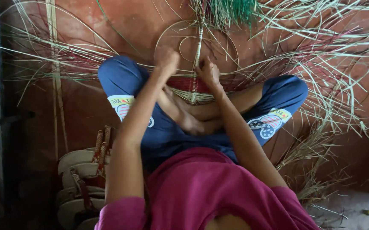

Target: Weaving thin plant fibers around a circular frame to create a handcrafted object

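I sit cross-legged on a reddish floor with a partly woven piece of straw and red strips resting over my feet. My left hand is raised at the left of the weave, fingers closed, seemingly on thin pale straw strands, blurred by motion. My right hand pinches strands at the upright central rib of bound straw that runs away from me. Thin straw loops curl above both hands.
Loose straw strands fan out over the floor on the right and far side, with a green bundle at the top. Sandals lie by my left knee. A long cane lies at the left.
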